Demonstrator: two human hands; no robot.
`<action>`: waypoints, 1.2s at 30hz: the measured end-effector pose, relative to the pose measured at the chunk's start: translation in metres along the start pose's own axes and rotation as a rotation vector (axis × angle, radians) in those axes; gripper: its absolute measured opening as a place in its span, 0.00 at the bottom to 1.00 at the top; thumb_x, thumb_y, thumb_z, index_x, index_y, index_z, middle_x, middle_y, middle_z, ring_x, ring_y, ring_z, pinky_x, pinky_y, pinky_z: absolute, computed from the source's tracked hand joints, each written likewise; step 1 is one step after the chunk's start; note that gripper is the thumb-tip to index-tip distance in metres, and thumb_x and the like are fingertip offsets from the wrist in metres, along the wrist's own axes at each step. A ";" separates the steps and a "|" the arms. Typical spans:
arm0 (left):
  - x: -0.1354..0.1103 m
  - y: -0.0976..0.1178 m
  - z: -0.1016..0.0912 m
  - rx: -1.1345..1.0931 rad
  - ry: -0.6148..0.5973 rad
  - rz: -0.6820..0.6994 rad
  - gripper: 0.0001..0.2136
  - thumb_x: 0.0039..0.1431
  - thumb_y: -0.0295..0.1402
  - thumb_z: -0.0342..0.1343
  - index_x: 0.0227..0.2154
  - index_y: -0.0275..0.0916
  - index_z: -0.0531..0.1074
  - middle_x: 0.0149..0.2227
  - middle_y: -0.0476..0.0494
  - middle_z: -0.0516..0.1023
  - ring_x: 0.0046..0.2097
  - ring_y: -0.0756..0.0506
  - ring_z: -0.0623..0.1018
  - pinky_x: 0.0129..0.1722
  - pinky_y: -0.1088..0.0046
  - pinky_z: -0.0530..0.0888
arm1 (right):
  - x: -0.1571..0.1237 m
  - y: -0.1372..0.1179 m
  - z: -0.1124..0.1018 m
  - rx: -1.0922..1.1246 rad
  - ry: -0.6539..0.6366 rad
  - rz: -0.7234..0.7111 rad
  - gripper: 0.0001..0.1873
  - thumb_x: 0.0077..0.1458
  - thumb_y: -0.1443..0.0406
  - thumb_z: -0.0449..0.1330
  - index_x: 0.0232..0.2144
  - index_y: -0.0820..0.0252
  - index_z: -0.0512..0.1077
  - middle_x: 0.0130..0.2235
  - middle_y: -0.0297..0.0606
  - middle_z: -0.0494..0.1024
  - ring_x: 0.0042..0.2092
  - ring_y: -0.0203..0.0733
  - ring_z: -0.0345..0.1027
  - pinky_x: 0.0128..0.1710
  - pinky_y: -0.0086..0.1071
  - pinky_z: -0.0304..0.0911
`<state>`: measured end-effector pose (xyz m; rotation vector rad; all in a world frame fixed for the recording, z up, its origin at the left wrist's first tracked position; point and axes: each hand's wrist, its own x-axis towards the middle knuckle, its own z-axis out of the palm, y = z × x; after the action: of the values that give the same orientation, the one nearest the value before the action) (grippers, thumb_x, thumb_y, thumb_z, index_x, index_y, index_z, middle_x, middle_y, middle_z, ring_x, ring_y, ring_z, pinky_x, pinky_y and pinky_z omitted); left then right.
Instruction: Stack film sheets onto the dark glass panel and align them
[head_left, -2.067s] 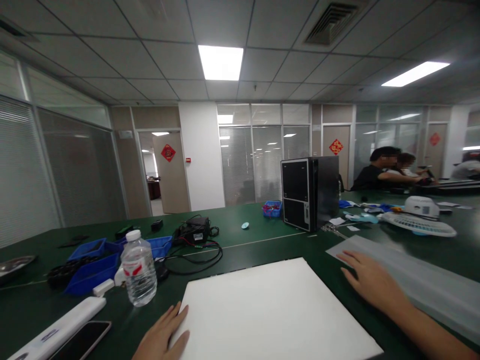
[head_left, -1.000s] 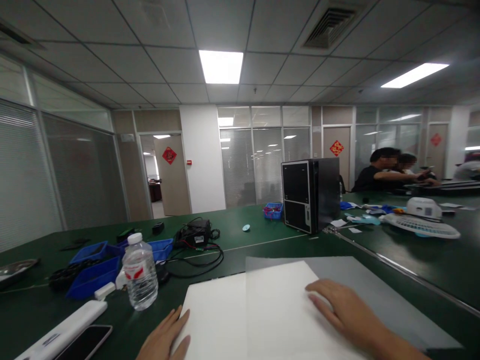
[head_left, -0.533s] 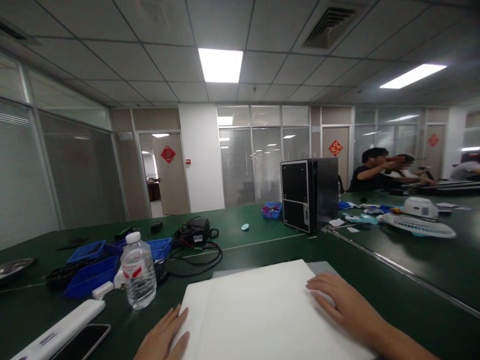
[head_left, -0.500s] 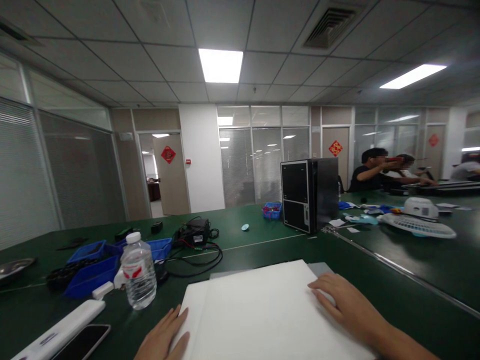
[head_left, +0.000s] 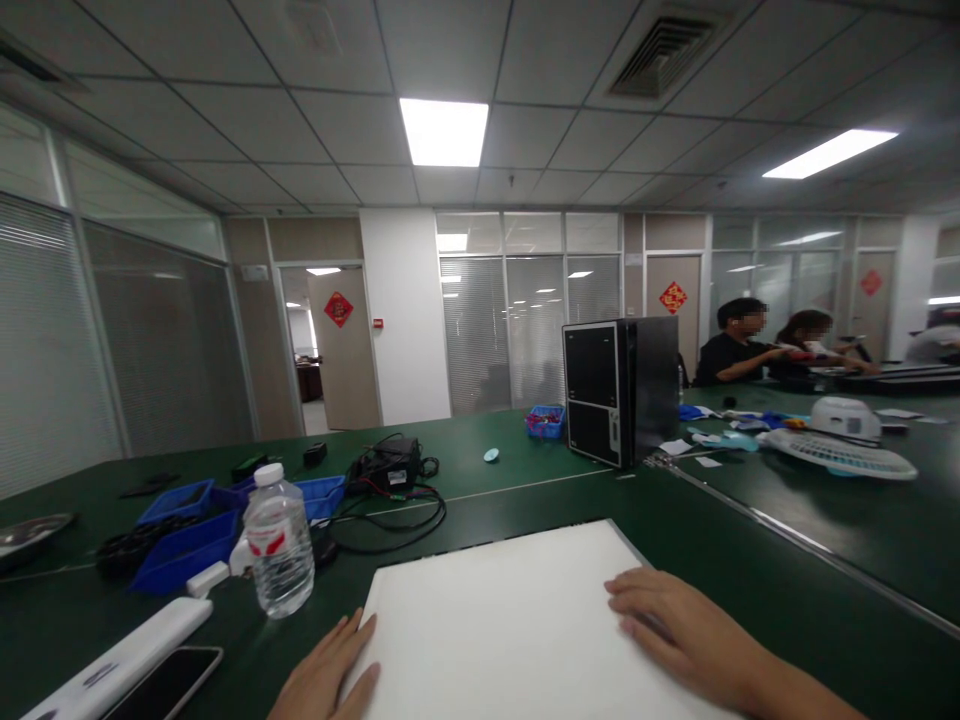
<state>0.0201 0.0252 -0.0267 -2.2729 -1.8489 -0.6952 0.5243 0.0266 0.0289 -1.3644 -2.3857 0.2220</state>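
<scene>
A large white sheet (head_left: 510,630) lies flat on the green table (head_left: 720,560) right in front of me, with a translucent film drawn over it. My right hand (head_left: 675,635) rests palm down on the sheet's right side, fingers stretched flat. At the sheet's near left edge my left hand (head_left: 326,680) lies flat with its fingers against the border. Neither hand grips anything.
A water bottle (head_left: 279,540), blue bins (head_left: 187,535), black cables (head_left: 397,490), a phone (head_left: 161,685) and a white device (head_left: 112,665) sit to the left. A black computer case (head_left: 619,388) stands behind; a white keyboard (head_left: 840,455) lies at right. Two people (head_left: 739,345) sit far right.
My right hand has slid the translucent film from the table's right side leftward until it covers the white sheet squarely. The left hand has stayed at the sheet's edge.
</scene>
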 end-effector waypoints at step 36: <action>0.003 -0.004 0.003 -0.006 0.012 0.037 0.22 0.61 0.41 0.55 0.56 0.43 0.75 0.60 0.41 0.73 0.60 0.34 0.75 0.58 0.54 0.73 | 0.000 -0.006 0.001 0.018 -0.056 0.008 0.28 0.64 0.45 0.50 0.60 0.47 0.70 0.63 0.42 0.69 0.65 0.52 0.60 0.67 0.56 0.50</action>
<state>0.0175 0.0302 -0.0285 -2.2958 -1.7967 -0.7087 0.5192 0.0236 0.0296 -1.3773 -2.4179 0.2870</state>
